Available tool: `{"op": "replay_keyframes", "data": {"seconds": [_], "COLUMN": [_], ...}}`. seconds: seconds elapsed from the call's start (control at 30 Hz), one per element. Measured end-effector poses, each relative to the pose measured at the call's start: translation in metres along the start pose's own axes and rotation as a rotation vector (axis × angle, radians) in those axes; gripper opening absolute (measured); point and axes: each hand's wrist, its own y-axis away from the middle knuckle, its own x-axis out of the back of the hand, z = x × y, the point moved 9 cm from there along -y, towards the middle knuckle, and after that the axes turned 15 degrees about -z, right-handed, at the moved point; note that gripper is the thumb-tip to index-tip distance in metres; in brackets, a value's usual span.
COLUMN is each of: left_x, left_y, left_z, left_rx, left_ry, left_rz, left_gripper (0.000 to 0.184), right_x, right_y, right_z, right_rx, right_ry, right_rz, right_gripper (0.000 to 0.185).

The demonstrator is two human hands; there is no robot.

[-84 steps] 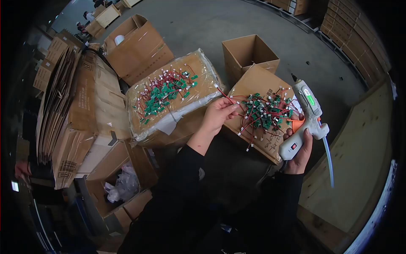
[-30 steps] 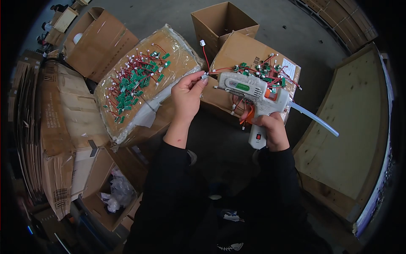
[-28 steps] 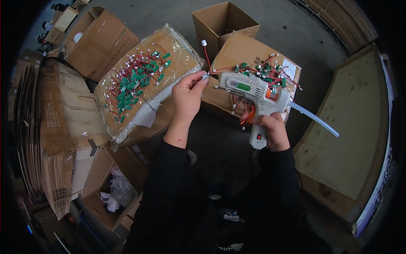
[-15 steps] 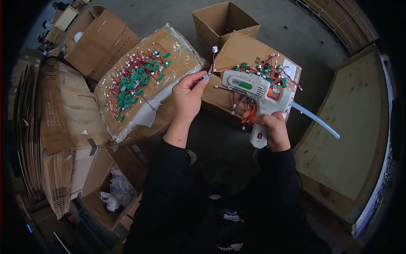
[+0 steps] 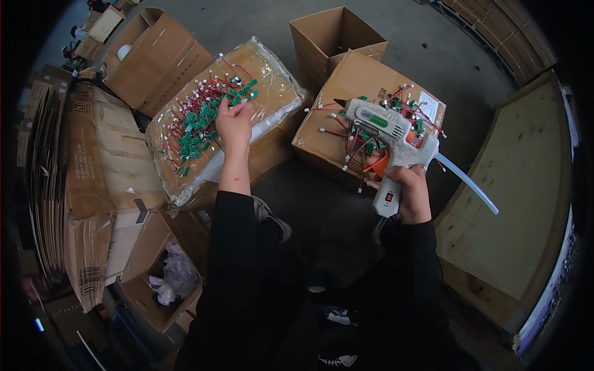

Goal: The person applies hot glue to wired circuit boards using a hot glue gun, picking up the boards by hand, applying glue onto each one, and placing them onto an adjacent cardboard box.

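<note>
My right hand (image 5: 413,191) is wrapped round the handle of a white hot glue gun (image 5: 380,123), its fingers by the orange trigger. The nozzle points left, and a clear glue stick (image 5: 470,182) sticks out of the back. My left hand (image 5: 235,127) reaches over a pile of small green circuit boards (image 5: 197,120) with red wires and white connectors. Its fingers are drawn together at the pile's right side; what they hold, if anything, is hidden. The pile lies on a tape-wrapped carton (image 5: 272,71).
More wired boards lie on a second carton (image 5: 346,71) behind the glue gun. An open box (image 5: 337,37) stands beyond it, another box (image 5: 158,62) at the back left. Flattened cardboard and a box with plastic bags (image 5: 176,275) are at left, a wooden-framed panel (image 5: 504,204) at right.
My left hand has moved left from the glue gun's nozzle, where it pinched a small wired board, to the pile. The glue gun has shifted slightly right and down.
</note>
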Motion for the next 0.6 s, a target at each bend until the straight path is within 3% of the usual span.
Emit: {"op": "replay_keyframes", "data": {"seconds": [0.13, 0.3, 0.53, 0.6], "left_x": [-0.025, -0.064, -0.169, -0.212], "left_y": [0.019, 0.035, 0.052, 0.046], "left_z": [0.012, 0.018, 0.039, 0.043], "left_rx": [-0.026, -0.144, -0.281, -0.366], "left_ry": [-0.252, -0.184, -0.548, -0.790], "left_rz": [-0.142, -0.272, -0.501, -0.577], "left_gripper": [0.047, 0.036, 0.025, 0.025], "right_x": [0.009, 0.049, 0.073, 0.074], "right_y": [0.004, 0.015, 0.024, 0.025], "right_z": [-0.024, -0.052, -0.060, -0.060], "right_rx": [0.058, 0.263, 0.329, 0.336], "right_ry": [-0.034, -0.184, -0.321, -0.328], "right_rz": [0.002, 0.065, 0.074, 0.095], "right_gripper": [0.046, 0.046, 0.037, 0.035]}}
